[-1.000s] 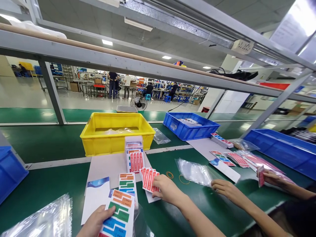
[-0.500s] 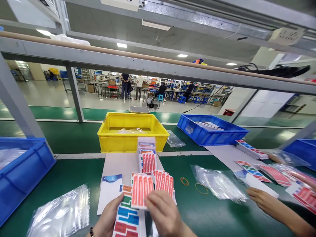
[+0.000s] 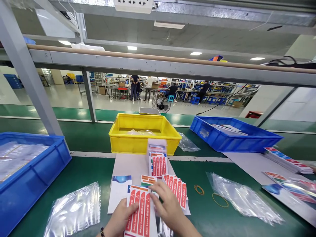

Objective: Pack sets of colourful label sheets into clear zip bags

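Note:
My left hand (image 3: pixel 120 215) grips a small stack of label sheets (image 3: pixel 139 210), its thumb resting on the top sheet of red "Max Level / Min Level" strips. My right hand (image 3: pixel 170 205) reaches over the stack's upper right corner, fingers and thumb apart. Its fingertips are at a multicoloured label sheet (image 3: pixel 148 180), partly hidden behind; whether they touch it I cannot tell. To the right of it lies a fanned pile of red label sheets (image 3: pixel 178 190). Further back are more red label sheets (image 3: pixel 158 164) by a clear holder. A white leaflet with a blue top (image 3: pixel 120 194) lies on the left.
A yellow bin (image 3: pixel 145 144) stands ahead, with blue bins at left (image 3: pixel 32 184) and right (image 3: pixel 234 143). Clear plastic bags (image 3: pixel 75 209) lie at left, more bags (image 3: pixel 243 197) at right. Rubber bands (image 3: pixel 198 190) lie on the green table. A metal frame crosses above.
The red label sheet that my right hand held now lies on the stack in my left hand. My right hand has moved up and away from it. The co-worker's hands have left the view.

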